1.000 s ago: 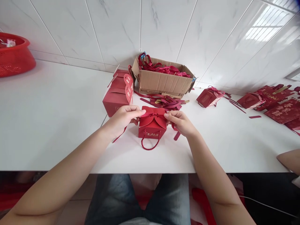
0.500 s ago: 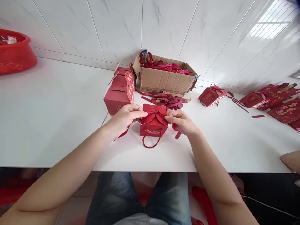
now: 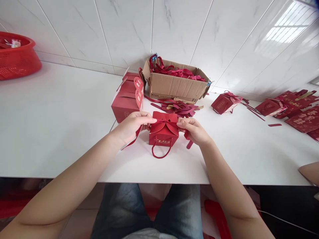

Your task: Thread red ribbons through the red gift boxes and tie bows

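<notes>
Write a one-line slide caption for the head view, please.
Both hands pinch a red ribbon across the top of a small red box on a white table.

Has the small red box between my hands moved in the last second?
No, not visibly: the small red box sits in the same spot relative to the cardboard box; only the view drifted slightly.

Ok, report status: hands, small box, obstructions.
Left fingers, right fingers: both pinching ribbon. Small box upright, ribbon across top. Loose strips lie behind, not blocking.
</notes>
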{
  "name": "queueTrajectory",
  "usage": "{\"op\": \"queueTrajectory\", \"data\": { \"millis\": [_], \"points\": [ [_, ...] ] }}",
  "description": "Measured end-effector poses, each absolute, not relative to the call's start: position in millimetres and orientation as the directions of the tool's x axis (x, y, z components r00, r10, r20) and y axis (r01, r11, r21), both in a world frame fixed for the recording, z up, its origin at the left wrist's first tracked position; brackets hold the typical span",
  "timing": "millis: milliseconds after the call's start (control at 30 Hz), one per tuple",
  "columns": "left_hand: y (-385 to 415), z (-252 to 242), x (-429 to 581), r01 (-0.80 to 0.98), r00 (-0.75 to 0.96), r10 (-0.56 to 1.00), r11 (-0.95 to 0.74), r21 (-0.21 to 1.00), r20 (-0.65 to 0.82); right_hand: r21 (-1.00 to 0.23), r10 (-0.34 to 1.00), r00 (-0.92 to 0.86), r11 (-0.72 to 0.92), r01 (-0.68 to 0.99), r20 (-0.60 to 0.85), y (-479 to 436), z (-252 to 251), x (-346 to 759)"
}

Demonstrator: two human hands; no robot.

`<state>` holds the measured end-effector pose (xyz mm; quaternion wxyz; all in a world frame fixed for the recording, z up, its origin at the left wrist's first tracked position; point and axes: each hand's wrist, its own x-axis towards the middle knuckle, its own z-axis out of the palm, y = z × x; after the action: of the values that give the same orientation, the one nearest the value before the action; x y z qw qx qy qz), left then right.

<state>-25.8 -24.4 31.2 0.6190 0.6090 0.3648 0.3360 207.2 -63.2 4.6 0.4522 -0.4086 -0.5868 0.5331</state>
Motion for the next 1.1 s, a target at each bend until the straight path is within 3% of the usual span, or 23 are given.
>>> {"op": "queueTrajectory", "data": {
  "millis": [467, 1100],
  "points": [
    [-16, 31, -31, -0.005, 0.566, 0.822, 0.080, 0.997, -0.063, -0.989, 0.960, -0.275, 0.019, -0.144, 0.058, -57, -2, 215],
    [-17, 28, -28, -0.017, 0.501, 0.861, 0.109, 0.994, -0.085, -0.997, 0.932, -0.363, -0.041, -0.058, -0.018, -58, 0, 241]
  ]
}}
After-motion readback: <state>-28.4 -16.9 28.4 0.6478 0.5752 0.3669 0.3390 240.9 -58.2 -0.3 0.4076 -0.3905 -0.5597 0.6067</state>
